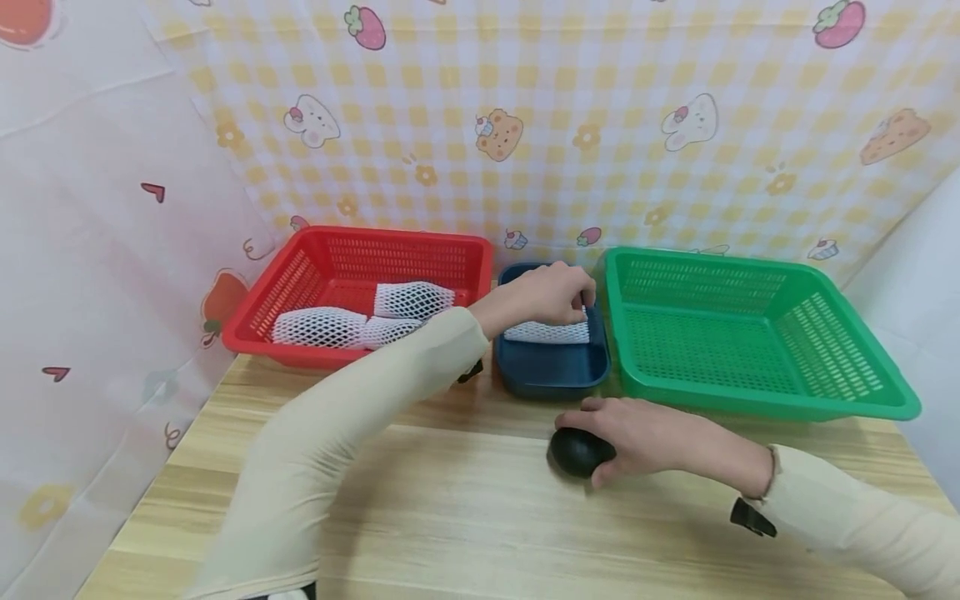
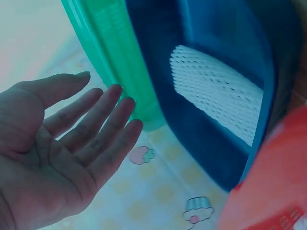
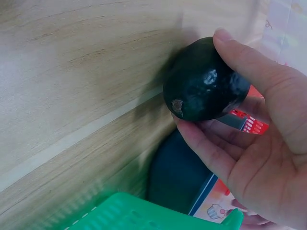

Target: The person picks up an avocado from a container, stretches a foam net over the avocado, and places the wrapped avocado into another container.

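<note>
A dark, glossy avocado (image 1: 577,454) is at the table, and my right hand (image 1: 645,435) grips it between thumb and fingers. In the right wrist view the avocado's brown stem scar shows. My left hand (image 1: 546,293) is over the back of the dark blue bin (image 1: 553,373), its fingers relaxed and bent a little, with nothing in them in the left wrist view. Inside that bin lies a white foam net sleeve (image 2: 216,93), partly covered by the left hand in the head view.
To the left of the bin, a red basket (image 1: 360,236) holds several white foam net sleeves (image 1: 318,327). A green basket (image 1: 705,404) stands to its right. All stand on a wooden table (image 1: 450,517) before a patterned cloth (image 1: 570,100).
</note>
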The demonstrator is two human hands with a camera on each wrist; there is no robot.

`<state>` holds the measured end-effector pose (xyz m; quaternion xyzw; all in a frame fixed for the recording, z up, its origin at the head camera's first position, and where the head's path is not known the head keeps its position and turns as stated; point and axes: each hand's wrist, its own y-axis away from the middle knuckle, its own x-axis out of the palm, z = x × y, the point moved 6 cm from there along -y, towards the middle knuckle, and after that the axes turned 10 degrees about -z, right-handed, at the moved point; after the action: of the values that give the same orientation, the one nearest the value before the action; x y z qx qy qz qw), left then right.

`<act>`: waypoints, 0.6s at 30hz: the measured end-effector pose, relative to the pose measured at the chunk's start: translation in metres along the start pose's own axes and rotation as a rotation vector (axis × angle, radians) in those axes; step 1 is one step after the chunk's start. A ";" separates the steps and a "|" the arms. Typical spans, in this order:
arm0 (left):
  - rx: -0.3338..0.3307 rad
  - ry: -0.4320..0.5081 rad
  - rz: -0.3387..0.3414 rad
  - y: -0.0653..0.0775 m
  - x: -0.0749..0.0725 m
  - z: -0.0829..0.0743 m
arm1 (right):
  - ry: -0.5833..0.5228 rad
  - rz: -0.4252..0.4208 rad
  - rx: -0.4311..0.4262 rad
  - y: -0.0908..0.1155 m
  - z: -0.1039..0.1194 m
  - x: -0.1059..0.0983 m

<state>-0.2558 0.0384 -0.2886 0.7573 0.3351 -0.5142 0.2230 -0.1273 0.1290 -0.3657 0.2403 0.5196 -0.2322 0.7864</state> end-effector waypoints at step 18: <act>-0.283 0.018 0.269 -0.036 0.030 0.038 | -0.020 0.011 0.009 -0.002 -0.002 0.000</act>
<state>-0.2991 0.0451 -0.3306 0.7608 0.3017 -0.4207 0.3913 -0.1295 0.1284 -0.3666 0.2444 0.5095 -0.2324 0.7917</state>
